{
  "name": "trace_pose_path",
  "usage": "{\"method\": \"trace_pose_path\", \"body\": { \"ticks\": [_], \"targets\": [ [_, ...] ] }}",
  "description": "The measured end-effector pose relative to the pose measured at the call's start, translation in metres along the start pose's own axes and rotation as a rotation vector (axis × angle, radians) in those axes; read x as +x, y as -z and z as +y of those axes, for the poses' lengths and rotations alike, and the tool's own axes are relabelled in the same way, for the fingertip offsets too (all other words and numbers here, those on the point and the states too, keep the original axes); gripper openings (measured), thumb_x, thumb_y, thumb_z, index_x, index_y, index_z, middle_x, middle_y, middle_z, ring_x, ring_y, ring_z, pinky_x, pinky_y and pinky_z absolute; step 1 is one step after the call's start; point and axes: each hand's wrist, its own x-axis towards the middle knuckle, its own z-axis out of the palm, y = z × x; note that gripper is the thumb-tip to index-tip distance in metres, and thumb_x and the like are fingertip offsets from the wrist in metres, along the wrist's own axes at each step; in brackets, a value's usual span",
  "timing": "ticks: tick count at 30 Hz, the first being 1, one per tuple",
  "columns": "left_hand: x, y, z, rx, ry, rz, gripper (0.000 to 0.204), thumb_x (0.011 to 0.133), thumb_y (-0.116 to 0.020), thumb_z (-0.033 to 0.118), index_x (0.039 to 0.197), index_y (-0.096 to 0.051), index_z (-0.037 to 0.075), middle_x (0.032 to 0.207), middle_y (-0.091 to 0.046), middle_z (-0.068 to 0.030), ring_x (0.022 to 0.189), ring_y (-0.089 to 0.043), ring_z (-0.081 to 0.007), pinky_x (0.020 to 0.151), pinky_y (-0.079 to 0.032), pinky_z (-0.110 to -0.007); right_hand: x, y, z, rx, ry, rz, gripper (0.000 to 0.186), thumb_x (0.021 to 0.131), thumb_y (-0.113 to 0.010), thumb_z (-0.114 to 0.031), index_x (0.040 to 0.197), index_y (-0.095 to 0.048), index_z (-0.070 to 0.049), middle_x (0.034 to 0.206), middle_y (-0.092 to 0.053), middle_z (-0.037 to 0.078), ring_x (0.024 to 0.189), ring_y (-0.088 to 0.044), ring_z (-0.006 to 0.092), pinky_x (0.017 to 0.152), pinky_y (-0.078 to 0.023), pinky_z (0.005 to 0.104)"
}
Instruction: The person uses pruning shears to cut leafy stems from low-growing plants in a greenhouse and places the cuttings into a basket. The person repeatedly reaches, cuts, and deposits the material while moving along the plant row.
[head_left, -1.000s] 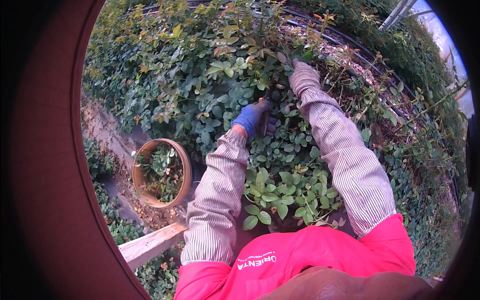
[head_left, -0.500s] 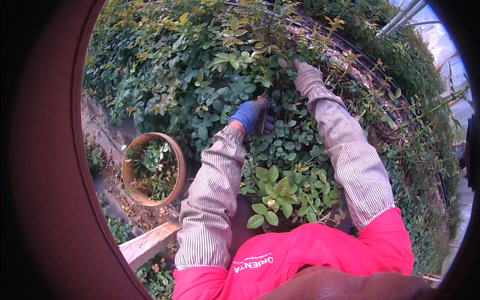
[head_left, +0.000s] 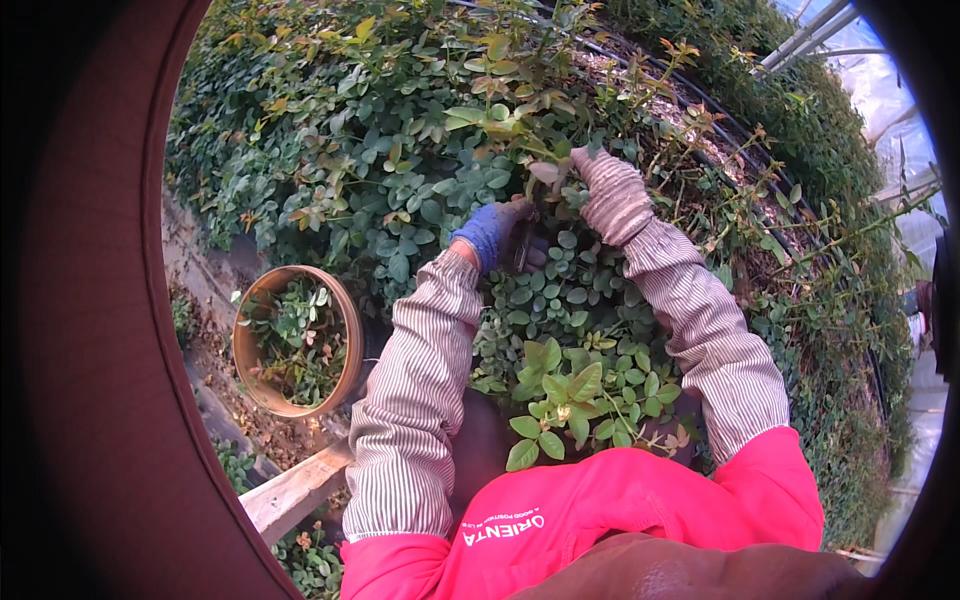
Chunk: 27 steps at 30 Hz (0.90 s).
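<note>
My left hand [head_left: 492, 230], in a blue glove with dirty fingertips, is closed around dark pruning shears [head_left: 522, 245]. Leaves and shadow hide most of the blades. Close by on the right, my right hand [head_left: 610, 190], in a dusty beige knit glove, is closed on a leafy rose stem [head_left: 548, 172]; the fingertips are partly hidden by foliage. Both hands reach into a dense rose bush [head_left: 400, 170] with green and reddish leaves. Striped sleeve covers run over both forearms.
At the left stands a round tan bucket [head_left: 358, 345] holding cut leafy stems. A wooden board [head_left: 295, 490] sticks out below it. Black irrigation pipes [head_left: 720, 120] run along the bed at upper right. A lighter leafy shoot [head_left: 570, 400] rises close to my body. Plastic sheeting [head_left: 880, 90] hangs at far right.
My right hand has drawn back toward me and slightly left, nearer the shears, and a pale leaf has shifted with it. My left hand has moved only slightly.
</note>
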Motion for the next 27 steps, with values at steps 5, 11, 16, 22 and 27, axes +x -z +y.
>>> {"method": "trace_pose_path", "body": {
  "ticks": [5,11,16,22,27],
  "targets": [
    [-0.011,-0.017,0.016,-0.175,0.26,0.131,0.046,0.093,-0.056,0.038,0.12,-0.054,0.001,0.099,-0.067,-0.0242,0.077,-0.07,-0.038,0.063,-0.058,-0.049,0.09,0.007,0.016,-0.132,-0.218,-0.097,0.056,0.079,-0.074,-0.03,0.127,-0.06,-0.004,0.121,-0.065,0.02,0.113,-0.062,0.0353,0.095,-0.052,0.0422],
    [-0.017,-0.018,0.019,-0.119,0.226,0.115,0.05,0.096,-0.051,0.039,0.121,-0.048,-0.004,0.094,-0.069,-0.0255,0.068,-0.071,-0.0362,0.055,-0.057,-0.046,0.118,-0.018,0.03,-0.153,-0.279,-0.138,0.03,0.087,-0.062,-0.018,0.114,-0.069,-0.008,0.109,-0.07,0.017,0.106,-0.067,0.0334,0.089,-0.055,0.0423],
    [-0.011,-0.015,0.012,-0.135,0.234,0.095,0.051,0.096,-0.05,0.038,0.125,-0.046,-0.004,0.096,-0.069,-0.0255,0.068,-0.071,-0.0353,0.054,-0.058,-0.045,0.094,-0.031,0.023,-0.014,-0.362,-0.093,0.041,0.09,-0.057,-0.013,0.131,-0.056,-0.011,0.124,-0.065,0.015,0.115,-0.061,0.0333,0.097,-0.05,0.0422],
    [-0.007,0.001,-0.003,0.552,-0.171,-0.043,0.035,0.087,-0.062,0.03,0.111,-0.062,0.004,0.096,-0.07,-0.0181,0.082,-0.069,-0.0362,0.071,-0.056,-0.042,0.027,-0.054,-0.022,0.199,-0.178,-0.057,0.059,0.076,-0.072,-0.013,0.133,-0.056,-0.009,0.122,-0.065,0.019,0.112,-0.062,0.035,0.096,-0.05,0.0409],
    [0.001,0.026,-0.027,1.28,-0.306,-0.009,0.029,0.081,-0.069,0.027,0.103,-0.067,0.009,0.097,-0.07,-0.0145,0.085,-0.067,-0.0359,0.074,-0.054,-0.041,-0.036,-0.05,-0.045,0.235,0.043,-0.029,0.043,0.07,-0.077,-0.014,0.109,-0.059,-0.005,0.096,-0.065,0.019,0.094,-0.063,0.0402,0.08,-0.052,0.0467]
  ]
}}
